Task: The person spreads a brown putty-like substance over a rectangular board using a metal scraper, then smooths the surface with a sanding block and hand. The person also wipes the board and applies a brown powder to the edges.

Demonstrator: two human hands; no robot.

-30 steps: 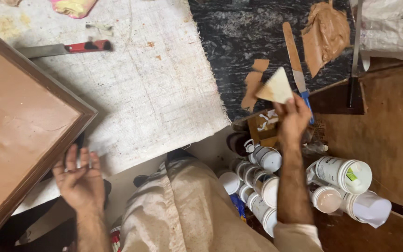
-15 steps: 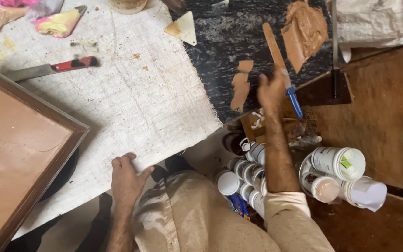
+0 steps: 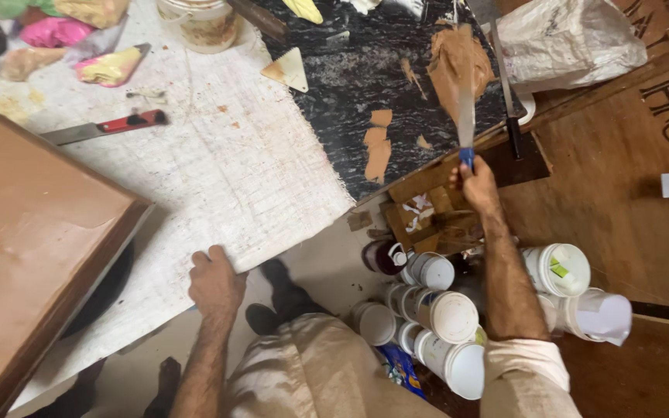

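My right hand (image 3: 477, 184) grips the blue handle of a long putty knife (image 3: 466, 108) whose blade reaches into a mound of brown putty (image 3: 449, 68) on a black marbled slab (image 3: 350, 93). My left hand (image 3: 214, 280) rests on the near edge of a white woven sheet (image 3: 218, 155) that covers the work surface. A small triangular scraper (image 3: 288, 70) lies at the edge of the slab, near the sheet. Smaller smears of brown putty (image 3: 379, 147) dot the slab.
A brown-coated framed panel (image 3: 32, 232) lies at left. A red-handled knife (image 3: 102, 128) rests on the sheet. Several white lidded jars (image 3: 443, 313) stand on the floor by my legs. Wooden boards (image 3: 621, 201) lie at right, a white sack (image 3: 567, 39) and bucket (image 3: 203, 22) farther back.
My right hand let go of the triangular scraper, which now lies on the slab, and took the putty knife. My left hand moved right onto the sheet's edge.
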